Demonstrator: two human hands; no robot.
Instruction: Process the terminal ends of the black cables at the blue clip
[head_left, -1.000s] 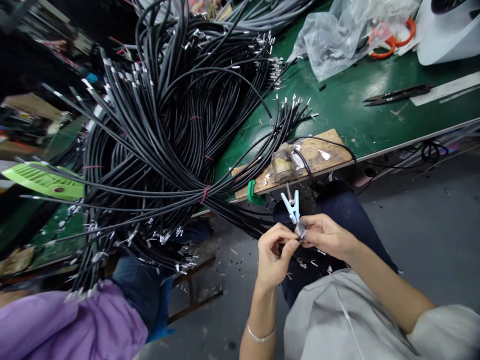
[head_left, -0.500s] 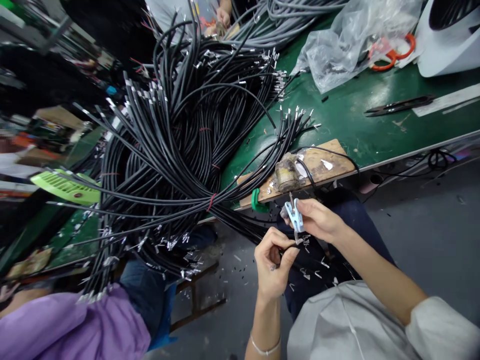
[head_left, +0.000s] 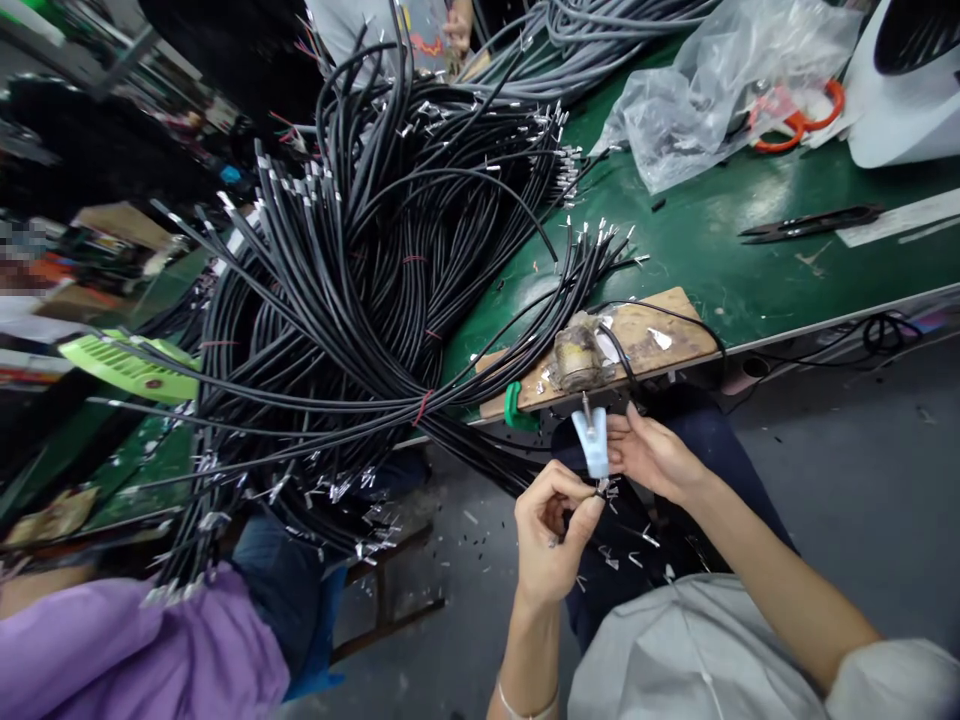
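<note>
My left hand (head_left: 553, 528) is closed in a pinch on the end of a black cable (head_left: 599, 492), whose stripped silvery wires touch or nearly touch the tip of a light-blue clothespin (head_left: 592, 445). The clothespin hangs on the metal shaft (head_left: 587, 402) of a small, grimy motor (head_left: 578, 357) and looks blurred. Just right of it, my right hand (head_left: 660, 455) is open, fingers loosely apart, with nothing visible in it. The motor sits on a wooden board (head_left: 667, 325) at the table's edge, a green clamp (head_left: 516, 406) beside it.
A large heap of black cables (head_left: 405, 230) with stripped ends covers the left of the green table (head_left: 795, 270). Snips (head_left: 814, 222), orange-handled scissors (head_left: 795, 128) and a plastic bag (head_left: 682, 110) lie to the right. A co-worker's purple sleeve (head_left: 172, 650) is at lower left.
My right hand went from the cable end to the clothespin, then let go and drew right, opening. The clothespin has turned and become blurred. My left hand keeps its pinch.
</note>
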